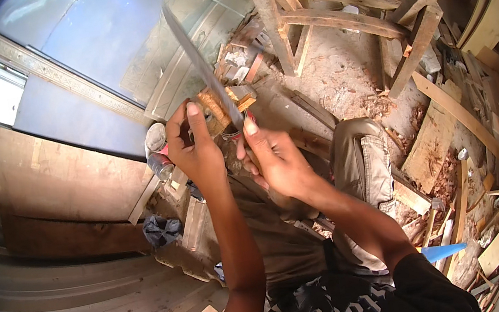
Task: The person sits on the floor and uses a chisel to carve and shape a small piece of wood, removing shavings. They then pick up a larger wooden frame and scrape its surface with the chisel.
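Observation:
My right hand [279, 161] is closed round the lower end of a long, narrow metal blade [194, 55]. Its thumb lies along the blade, which slants up and away to the left; any handle is hidden in the fist. Beside it, my left hand [192, 135] is raised with its thumb up and fingers curled in. What those fingers pinch, if anything, I cannot make out. Orange-brown wood pieces [212, 109] show just past the fingers, behind the blade. Whether the left hand touches them is unclear. Part of a red-rimmed round container shows below them.
Two cans [161, 166] stand left of my left hand, near a crumpled dark plastic bag [162, 230]. A wooden frame [339, 19] stands at the far right. Boards [461, 116] and wood scraps lie along the right. A blue object [441, 252] lies by my right elbow.

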